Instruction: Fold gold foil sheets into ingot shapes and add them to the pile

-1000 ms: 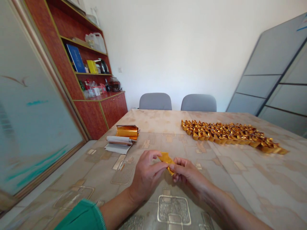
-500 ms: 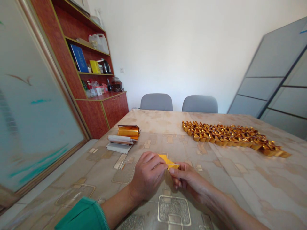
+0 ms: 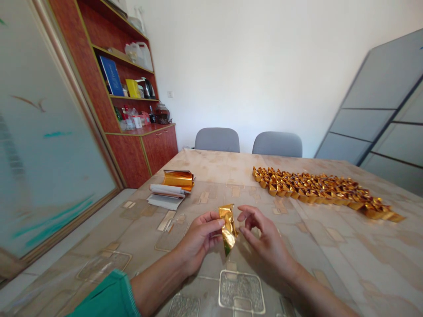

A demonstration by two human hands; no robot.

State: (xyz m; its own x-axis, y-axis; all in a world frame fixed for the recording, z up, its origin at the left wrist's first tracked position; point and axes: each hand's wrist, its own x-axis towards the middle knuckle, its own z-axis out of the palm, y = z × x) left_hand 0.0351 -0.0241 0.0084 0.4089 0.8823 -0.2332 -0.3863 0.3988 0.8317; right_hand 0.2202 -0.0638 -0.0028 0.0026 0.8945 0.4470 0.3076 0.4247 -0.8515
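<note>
A folded piece of gold foil paper (image 3: 228, 226) is held upright above the table, its lower end coming to a point. My left hand (image 3: 201, 235) pinches it from the left, thumb on the near face. Just to its right, my right hand (image 3: 262, 235) has its fingers curled but apart, with a small gap between them and the foil. Many folded gold foil pieces (image 3: 317, 187) stand packed in rows on the right side of the table. At the left lie a stack of gold foil sheets (image 3: 178, 179) and some pale-backed sheets (image 3: 167, 196).
A patterned cloth covers the table (image 3: 211, 165). Two grey chairs (image 3: 217, 140) stand at its far side. A red-brown cabinet (image 3: 142, 149) with shelves of household items is at the left, beside a frosted glass door (image 3: 49, 132).
The gold foil paper has turned from lying sideways between both hands to upright, its shiny face showing. My right hand has let go and moved slightly right.
</note>
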